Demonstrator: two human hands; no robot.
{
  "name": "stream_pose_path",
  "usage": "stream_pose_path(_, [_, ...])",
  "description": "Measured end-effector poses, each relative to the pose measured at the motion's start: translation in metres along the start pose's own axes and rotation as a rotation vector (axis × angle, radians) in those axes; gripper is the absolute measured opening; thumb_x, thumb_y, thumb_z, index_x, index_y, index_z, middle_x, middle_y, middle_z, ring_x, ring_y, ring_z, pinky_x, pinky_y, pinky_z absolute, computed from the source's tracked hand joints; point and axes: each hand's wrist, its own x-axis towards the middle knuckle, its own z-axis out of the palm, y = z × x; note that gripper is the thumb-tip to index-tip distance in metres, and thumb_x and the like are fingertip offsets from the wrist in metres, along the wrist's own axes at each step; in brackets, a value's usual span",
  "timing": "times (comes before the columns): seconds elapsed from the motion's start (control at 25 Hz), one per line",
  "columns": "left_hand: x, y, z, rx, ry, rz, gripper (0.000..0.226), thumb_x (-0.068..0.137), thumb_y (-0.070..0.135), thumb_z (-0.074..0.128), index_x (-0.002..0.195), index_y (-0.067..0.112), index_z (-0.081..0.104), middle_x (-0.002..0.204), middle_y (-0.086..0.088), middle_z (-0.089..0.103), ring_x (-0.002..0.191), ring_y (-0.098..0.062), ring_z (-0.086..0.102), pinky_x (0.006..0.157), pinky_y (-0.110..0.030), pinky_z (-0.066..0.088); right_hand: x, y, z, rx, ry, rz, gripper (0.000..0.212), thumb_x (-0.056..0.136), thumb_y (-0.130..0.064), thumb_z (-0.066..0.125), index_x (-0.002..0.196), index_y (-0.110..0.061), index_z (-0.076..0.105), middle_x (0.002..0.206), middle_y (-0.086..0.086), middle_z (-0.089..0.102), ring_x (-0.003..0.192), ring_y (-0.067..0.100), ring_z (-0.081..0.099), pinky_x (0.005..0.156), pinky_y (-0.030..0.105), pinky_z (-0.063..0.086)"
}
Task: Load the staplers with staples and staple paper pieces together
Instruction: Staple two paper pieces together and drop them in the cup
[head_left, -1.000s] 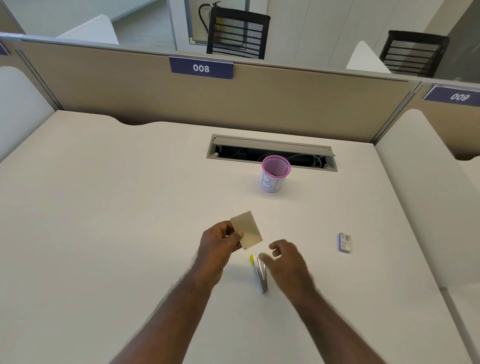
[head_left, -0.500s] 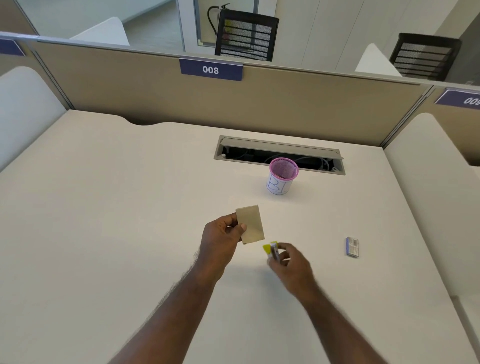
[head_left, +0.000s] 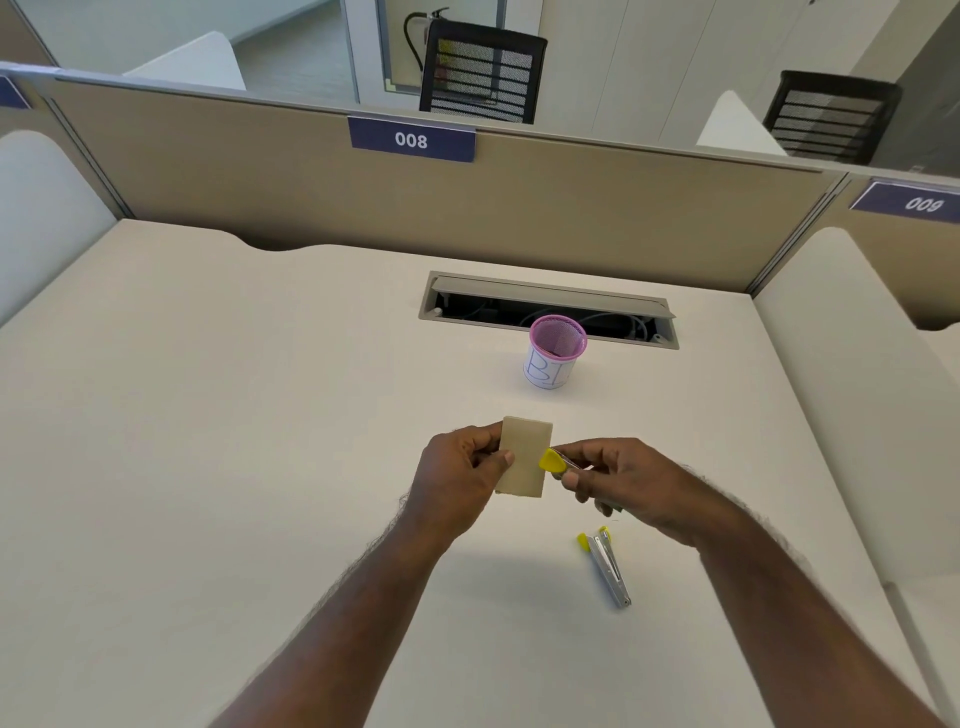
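Fingers of the left hand (head_left: 457, 475) pinch the tan paper piece (head_left: 524, 457) above the desk (head_left: 208, 415). Beside it, the right hand (head_left: 623, 483) grips a yellow-tipped stapler (head_left: 553, 462) touching the paper's right edge. Another stapler (head_left: 608, 566) lies on the desk below.

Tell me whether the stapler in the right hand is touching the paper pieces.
Touching. In the head view the yellow tip of the stapler held in the right hand overlaps the right edge of the paper pieces, with no gap visible.
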Motion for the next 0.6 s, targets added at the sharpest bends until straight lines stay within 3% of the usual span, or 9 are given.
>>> stream_pose_path(0.08, [-0.002, 0.002, -0.001, 0.024, -0.029, 0.001, 0.030, 0.089, 0.005, 0.063, 0.114, 0.019, 0.072, 0.099, 0.008, 0.074, 0.090, -0.009, 0.069, 0.070, -0.012, 0.052, 0.000, -0.001, -0.001, 0.002, -0.012, 0.000, 0.029, 0.076, -0.049, 0.071, 0.103, -0.040, 0.075, 0.069, -0.011, 0.064, 0.064, 0.011, 0.049, 0.057, 0.022, 0.042])
stream_pose_path(0.24, [-0.007, 0.005, 0.000, 0.065, -0.112, 0.001, 0.031, 0.090, 0.006, 0.062, 0.116, 0.021, 0.071, 0.103, -0.002, 0.074, 0.095, -0.021, 0.069, 0.081, -0.030, 0.055, 0.001, -0.003, 0.005, 0.001, -0.058, -0.026, 0.040, 0.071, -0.056, 0.074, 0.099, -0.028, 0.076, 0.072, -0.005, 0.063, 0.068, 0.016, 0.048, 0.060, 0.031, 0.040])
stream_pose_path(0.4, [-0.008, 0.005, -0.001, 0.117, -0.142, -0.012, 0.032, 0.090, 0.008, 0.062, 0.119, 0.022, 0.070, 0.100, -0.003, 0.068, 0.090, -0.025, 0.065, 0.069, -0.022, 0.049, 0.004, -0.002, 0.011, 0.016, -0.008, -0.013, 0.039, 0.070, -0.053, 0.075, 0.096, -0.024, 0.077, 0.073, -0.004, 0.064, 0.071, 0.019, 0.045, 0.061, 0.033, 0.036])
stream_pose_path(0.6, [-0.010, 0.005, -0.002, 0.101, -0.154, -0.027, 0.031, 0.090, 0.007, 0.062, 0.116, 0.022, 0.071, 0.099, -0.009, 0.067, 0.079, -0.016, 0.060, 0.058, -0.008, 0.042, 0.006, -0.003, 0.019, 0.071, 0.049, 0.057, 0.016, 0.073, -0.040, 0.075, 0.073, -0.025, 0.075, 0.064, -0.006, 0.057, 0.061, 0.017, 0.034, 0.053, 0.026, 0.029])
